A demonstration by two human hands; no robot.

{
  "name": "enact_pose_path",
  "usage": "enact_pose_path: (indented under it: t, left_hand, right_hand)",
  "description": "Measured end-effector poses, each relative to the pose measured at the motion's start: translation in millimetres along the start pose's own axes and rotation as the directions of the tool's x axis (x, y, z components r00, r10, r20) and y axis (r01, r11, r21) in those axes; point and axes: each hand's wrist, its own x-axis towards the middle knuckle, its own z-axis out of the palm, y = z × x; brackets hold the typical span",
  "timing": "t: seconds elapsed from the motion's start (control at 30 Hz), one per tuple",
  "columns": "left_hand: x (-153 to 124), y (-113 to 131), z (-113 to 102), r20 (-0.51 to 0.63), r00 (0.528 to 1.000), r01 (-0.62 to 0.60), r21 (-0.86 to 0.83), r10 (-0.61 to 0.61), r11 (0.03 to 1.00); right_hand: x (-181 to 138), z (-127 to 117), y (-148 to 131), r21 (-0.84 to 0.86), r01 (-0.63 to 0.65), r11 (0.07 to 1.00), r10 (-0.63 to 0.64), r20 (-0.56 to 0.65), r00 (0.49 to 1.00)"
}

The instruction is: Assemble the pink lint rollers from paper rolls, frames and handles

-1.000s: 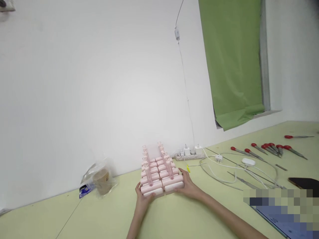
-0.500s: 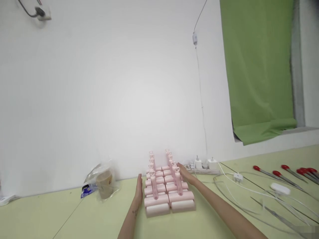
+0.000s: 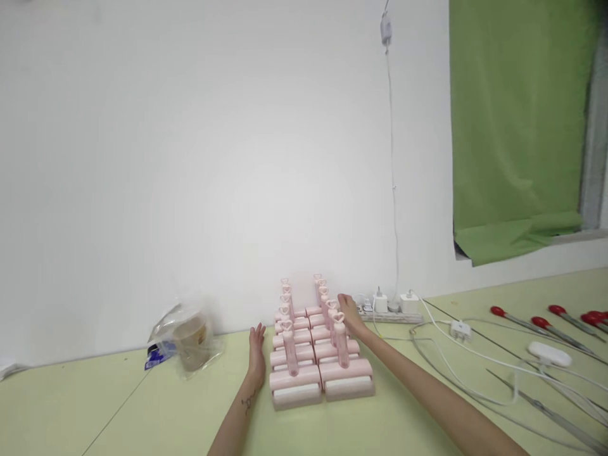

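Two columns of pink lint rollers (image 3: 295, 378) with white rolls stand close together on the table. Their handles point up and end in heart-shaped loops. On the left side of the block, my left hand (image 3: 256, 354) rests on its edge, fingers apart, with a small gap to the rollers. My right hand (image 3: 350, 315) lies along the far right side of the block, close to the back handles. Its fingers look extended, though partly hard to see, and nothing shows in it. Whether it touches the rollers I cannot tell.
A tape roll (image 3: 190, 345) in a clear plastic bag lies at left. Behind my right hand is a power strip (image 3: 389, 316) with chargers. Cables (image 3: 446, 361), a white oblong device (image 3: 550, 354), tweezers (image 3: 546, 408) and several red-ended tools (image 3: 541, 323) lie at right. A white wall (image 3: 213, 158) stands behind.
My left hand has drawn slightly away from the rollers and its fingers have spread. My right hand stays beside the far right rollers. The view has shifted a little.
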Motion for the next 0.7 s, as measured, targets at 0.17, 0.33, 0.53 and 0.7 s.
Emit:
enact_pose_path:
  t: [0.17, 0.33, 0.53, 0.7]
  left_hand:
    - [-62.6, 4.4, -27.6, 0.100, 0.989, -0.127, 0.166, 0.111, 0.978]
    - [-110.0, -2.2, -34.7, 0.174, 0.968, -0.235, 0.353, 0.183, 0.906]
    - [-116.2, 0.3, -33.1, 0.256, 0.947, -0.293, 0.437, 0.195, 0.850]
    - [-118.4, 0.1, -33.3, 0.264, 0.948, -0.281, 0.440, 0.176, 0.853]
  right_hand:
    - [-56.0, -35.3, -32.3, 0.111, 0.037, 0.993, -0.022, -0.138, 0.990]
    - [-157.2, -76.3, -65.2, 0.127, 0.142, 0.982, -0.151, 0.059, 0.987]
    - [-210.0, -129.2, -82.3, 0.014, 0.308, 0.951, -0.288, 0.400, 0.870]
    - [-196.7, -174.6, -104.7, 0.081, 0.188, 0.979, -0.198, 0.141, 0.970]
